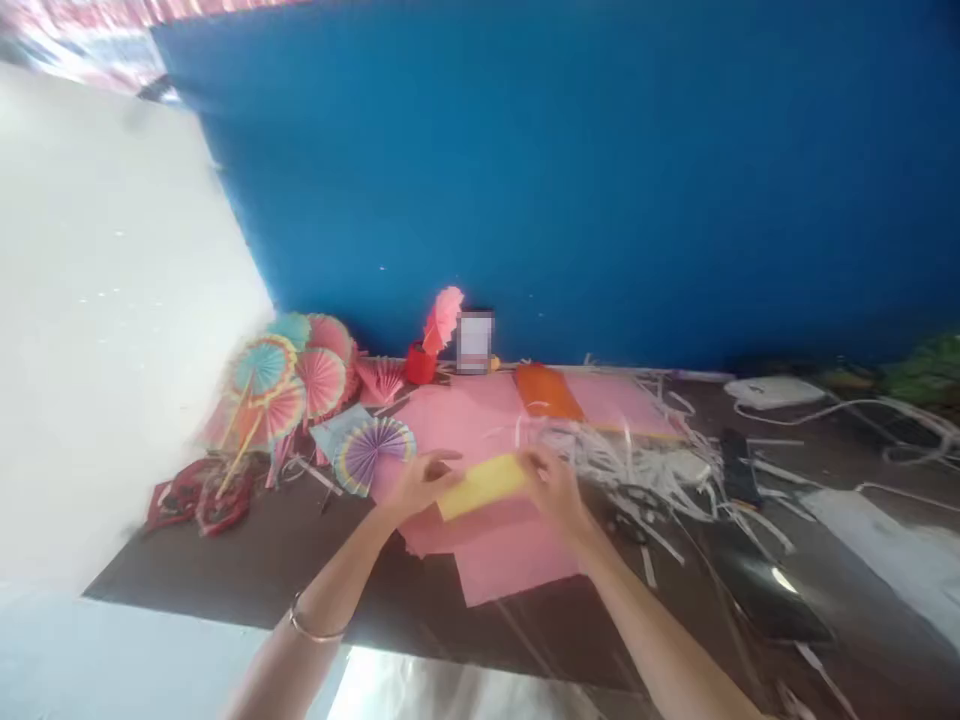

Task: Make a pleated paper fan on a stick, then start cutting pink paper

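Note:
My left hand point(418, 483) and my right hand point(553, 485) hold a small yellow sheet of paper point(481, 485) between them, one hand at each end, just above a spread of pink paper sheets point(495, 555) on the dark table point(247, 560). Both hands pinch the yellow paper with closed fingers. The picture is blurred by motion.
Several folded paper fans point(300, 385) in pink, teal and purple lie at the left, with dark red ones point(199, 497) nearer the edge. An orange sheet point(546, 390), a red cup point(420, 364), white paper strips point(637, 460), a black phone point(739, 465). Blue wall behind.

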The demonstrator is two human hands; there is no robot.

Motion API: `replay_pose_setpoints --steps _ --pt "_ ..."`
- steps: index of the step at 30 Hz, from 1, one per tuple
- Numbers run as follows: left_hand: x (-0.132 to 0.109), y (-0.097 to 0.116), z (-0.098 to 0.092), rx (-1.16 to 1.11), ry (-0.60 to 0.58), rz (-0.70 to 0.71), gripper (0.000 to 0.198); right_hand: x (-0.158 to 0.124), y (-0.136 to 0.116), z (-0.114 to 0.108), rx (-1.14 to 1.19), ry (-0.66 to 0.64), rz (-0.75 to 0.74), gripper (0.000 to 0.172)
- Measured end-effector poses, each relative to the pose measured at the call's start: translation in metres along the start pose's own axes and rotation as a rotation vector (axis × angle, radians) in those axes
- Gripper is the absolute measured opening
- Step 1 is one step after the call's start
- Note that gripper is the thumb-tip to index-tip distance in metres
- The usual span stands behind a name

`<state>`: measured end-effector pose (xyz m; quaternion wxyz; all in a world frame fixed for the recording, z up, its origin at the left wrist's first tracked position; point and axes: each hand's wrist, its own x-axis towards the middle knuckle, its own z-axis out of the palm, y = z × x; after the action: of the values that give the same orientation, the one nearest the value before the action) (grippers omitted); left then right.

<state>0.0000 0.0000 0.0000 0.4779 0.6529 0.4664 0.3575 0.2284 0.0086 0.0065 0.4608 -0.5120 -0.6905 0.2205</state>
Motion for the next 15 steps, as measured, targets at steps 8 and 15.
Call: replay_pose_setpoints --steps 8,15 --pt "-0.004 0.008 -0.005 0.284 -0.017 0.091 0.031 0.0 -0.001 -0.001 -0.006 -0.036 0.007 0.024" --pt "-0.009 0.011 -0.004 0.373 -0.032 0.133 0.027 0.002 -0.007 0.003 0.215 -0.011 0.146 0.024"
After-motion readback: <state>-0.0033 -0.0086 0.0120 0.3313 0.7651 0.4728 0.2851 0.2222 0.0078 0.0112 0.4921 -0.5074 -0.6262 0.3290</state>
